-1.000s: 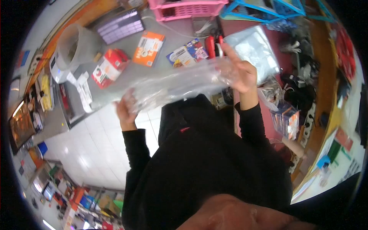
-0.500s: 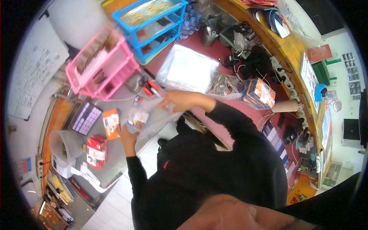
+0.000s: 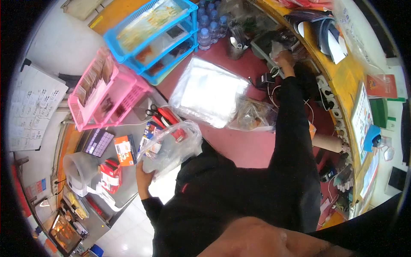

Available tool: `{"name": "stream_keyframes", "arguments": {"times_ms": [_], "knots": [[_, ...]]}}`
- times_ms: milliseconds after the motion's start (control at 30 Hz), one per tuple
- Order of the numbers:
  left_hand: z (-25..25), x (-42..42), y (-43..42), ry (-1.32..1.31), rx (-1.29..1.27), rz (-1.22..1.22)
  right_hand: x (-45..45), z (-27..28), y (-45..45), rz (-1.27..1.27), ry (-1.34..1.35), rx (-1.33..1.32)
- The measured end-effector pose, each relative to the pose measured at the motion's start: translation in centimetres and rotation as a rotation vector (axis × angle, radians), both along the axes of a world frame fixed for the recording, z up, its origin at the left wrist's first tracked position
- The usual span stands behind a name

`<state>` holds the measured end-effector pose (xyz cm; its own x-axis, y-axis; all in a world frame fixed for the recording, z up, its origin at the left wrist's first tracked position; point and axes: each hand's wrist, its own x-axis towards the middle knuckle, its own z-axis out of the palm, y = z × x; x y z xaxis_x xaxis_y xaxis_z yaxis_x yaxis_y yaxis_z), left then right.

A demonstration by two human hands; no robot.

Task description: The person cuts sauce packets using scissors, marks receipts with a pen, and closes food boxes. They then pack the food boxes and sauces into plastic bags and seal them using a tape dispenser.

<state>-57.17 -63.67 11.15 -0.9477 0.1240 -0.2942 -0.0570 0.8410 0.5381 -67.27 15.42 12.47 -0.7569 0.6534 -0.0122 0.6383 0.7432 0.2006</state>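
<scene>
My left hand (image 3: 145, 174) is closed on the edge of a clear plastic bag (image 3: 182, 147), which hangs open over the edge of the grey table. Small colourful packets (image 3: 150, 138) show behind and through the plastic. Far out to the right, my right hand (image 3: 283, 59) reaches to a grey basket (image 3: 262, 48) at the back of the red table, its fingers on a crumpled clear plastic wrapper (image 3: 277, 48). Beside the left hand stand an orange-and-white box (image 3: 124, 150) and a red-and-white box (image 3: 111, 176). Red-handled tools (image 3: 165, 118) and black scissors (image 3: 152, 110) lie beyond the bag.
A pink rack (image 3: 105, 96) and a blue tiered rack (image 3: 152, 43) stand at the back left, with water bottles (image 3: 204, 39) beside them. A stack of clear plastic sleeves (image 3: 209, 90) lies on the red table (image 3: 233, 145). Cables and power sockets (image 3: 327, 92) line the right side.
My right hand has left the clear bag and swung far right to the grey basket. The left hand keeps the bag, which now hangs wider open. The view has shifted slightly.
</scene>
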Motion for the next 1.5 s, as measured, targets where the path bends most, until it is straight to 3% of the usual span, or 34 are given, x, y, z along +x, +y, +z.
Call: {"name": "stream_keyframes", "arguments": {"times_ms": [33, 133, 267, 367, 467, 567, 767, 867, 967, 1067, 1267, 1367, 1467, 1500], "knots": [[0.5, 0.1, 0.2, 0.005, -0.009, -0.003, -0.4, -0.9, 1.5, -0.150, 0.064, -0.099], [1.0, 0.1, 0.1, -0.001, -0.036, -0.022, 1.4, 2.6, 1.1, -0.062, 0.061, -0.272], [0.6, -0.8, -0.3, -0.030, -0.023, -0.017, 2.6, -2.0, 5.7, 0.121, 0.406, -0.674], [0.5, -1.1, 0.1, 0.042, -0.061, -0.068, 3.1, -3.2, 6.6, 0.253, 0.457, -0.648], [1.0, -1.2, 1.2, 0.021, -0.039, -0.064, 3.4, -0.6, 4.1, 0.106, 0.372, -0.375], [0.8, -0.9, 1.3, 0.002, -0.032, -0.062, 3.7, 1.8, 2.1, 0.078, 0.382, -0.389], [0.5, -0.5, 1.3, -0.003, -0.034, -0.060, 3.5, -1.5, 6.0, 0.223, 0.574, -0.606], [0.3, -0.5, 1.5, 0.008, -0.034, -0.068, 3.3, -1.7, 6.7, 0.045, 0.402, -0.353], [0.7, -0.6, 1.9, -0.011, -0.041, -0.068, 3.4, 2.2, 3.5, -0.044, 0.241, -0.135], [0.7, -0.7, 2.1, -0.018, -0.030, -0.050, 3.3, 0.2, 4.7, -0.034, 0.375, -0.075], [0.4, -0.8, 2.6, -0.024, -0.012, -0.062, 3.5, 0.5, 4.5, -0.045, 0.503, -0.223], [0.4, -1.0, 2.7, -0.055, 0.010, -0.072, 2.8, 0.2, 4.8, -0.011, 0.406, -0.177], [-0.2, -1.0, 2.4, -0.058, 0.036, -0.068, 2.3, -3.4, 8.7, 0.177, 0.628, -0.580], [-0.1, -1.0, 2.4, -0.052, 0.034, -0.074, 1.8, -2.7, 6.7, 0.046, 0.828, -0.522]]}}
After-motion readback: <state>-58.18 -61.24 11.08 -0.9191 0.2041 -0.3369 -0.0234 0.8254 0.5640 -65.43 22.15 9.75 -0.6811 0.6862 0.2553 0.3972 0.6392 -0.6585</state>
